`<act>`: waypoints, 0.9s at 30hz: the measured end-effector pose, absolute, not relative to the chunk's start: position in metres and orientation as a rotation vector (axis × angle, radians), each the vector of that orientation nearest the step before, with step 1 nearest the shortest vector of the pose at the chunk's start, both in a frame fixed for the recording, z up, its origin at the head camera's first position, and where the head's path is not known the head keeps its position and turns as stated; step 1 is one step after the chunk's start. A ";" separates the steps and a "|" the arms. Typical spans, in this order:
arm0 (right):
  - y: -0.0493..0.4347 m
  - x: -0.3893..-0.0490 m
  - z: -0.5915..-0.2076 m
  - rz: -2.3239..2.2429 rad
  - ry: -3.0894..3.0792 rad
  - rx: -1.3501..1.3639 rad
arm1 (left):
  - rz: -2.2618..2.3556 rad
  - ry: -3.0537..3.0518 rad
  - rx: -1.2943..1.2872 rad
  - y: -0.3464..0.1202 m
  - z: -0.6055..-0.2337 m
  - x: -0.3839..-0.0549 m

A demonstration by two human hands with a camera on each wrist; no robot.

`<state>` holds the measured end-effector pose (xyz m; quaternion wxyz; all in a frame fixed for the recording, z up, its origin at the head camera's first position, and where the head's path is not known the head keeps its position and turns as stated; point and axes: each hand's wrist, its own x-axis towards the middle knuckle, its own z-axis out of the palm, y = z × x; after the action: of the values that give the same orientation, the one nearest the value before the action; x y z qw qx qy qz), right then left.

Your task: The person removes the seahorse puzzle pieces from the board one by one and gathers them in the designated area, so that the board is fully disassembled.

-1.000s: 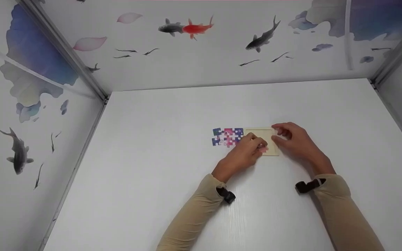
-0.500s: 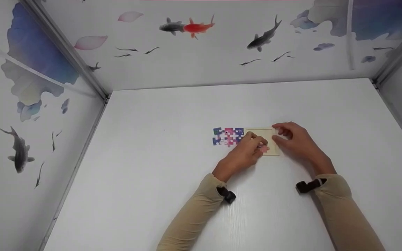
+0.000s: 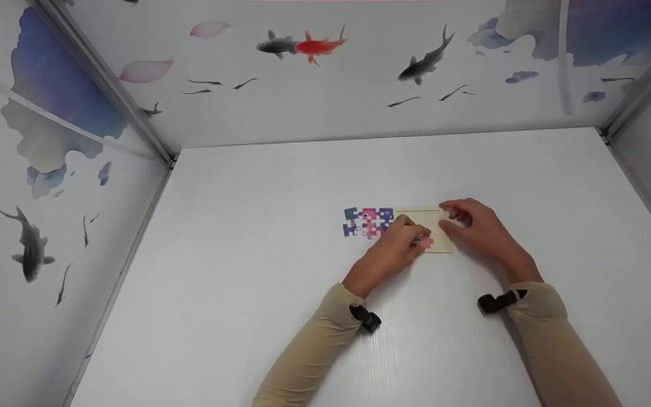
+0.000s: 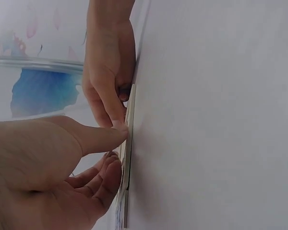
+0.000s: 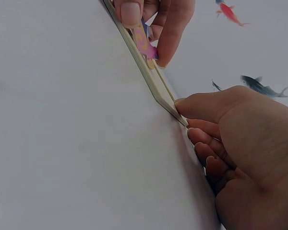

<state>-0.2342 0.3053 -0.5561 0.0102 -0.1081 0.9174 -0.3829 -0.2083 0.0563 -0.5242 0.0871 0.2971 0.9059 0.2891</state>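
Note:
My left hand (image 3: 393, 246) is over the left part of a pale wooden puzzle tray (image 3: 437, 223) and pinches a pink jigsaw piece (image 3: 426, 243) between thumb and fingers. In the right wrist view the piece (image 5: 145, 44) shows pink with a yellow swirl, tilted at the tray's near rim. My right hand (image 3: 475, 226) holds the tray's right edge; its thumb lies on the rim (image 5: 169, 101) and the other fingers curl at the side. The left hand hides much of the tray's left half.
Several blue, pink and purple jigsaw pieces (image 3: 369, 215) lie grouped on the white table (image 3: 218, 254), just left of the tray. White panels (image 3: 325, 107) painted with fish stand behind and to the left.
The pink jigsaw piece has shifted and turned slightly in the fingers of my left hand. My right hand stays at the tray's edge.

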 end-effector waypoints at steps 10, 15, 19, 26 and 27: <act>0.306 -0.234 -0.558 -1.199 2.871 -0.346 | 0.845 2.818 1.031 0.039 -0.524 -0.213; 0.305 -0.234 -0.556 -1.223 2.855 -0.343 | 0.889 2.852 0.994 0.020 -0.522 -0.218; 0.304 -0.233 -0.556 -1.228 2.843 -0.314 | 0.926 2.864 0.962 0.002 -0.522 -0.220; 0.305 -0.232 -0.557 -1.236 2.837 -0.283 | 1.063 2.816 0.877 -0.026 -0.525 -0.221; 0.306 -0.232 -0.558 -1.236 2.836 -0.279 | 1.075 2.808 0.854 -0.030 -0.526 -0.221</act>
<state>-0.2317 0.3058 -0.5575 0.0176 -0.0899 0.9128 -0.3980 -0.2213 -0.0300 -0.5263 0.0077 0.2733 0.8983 0.3440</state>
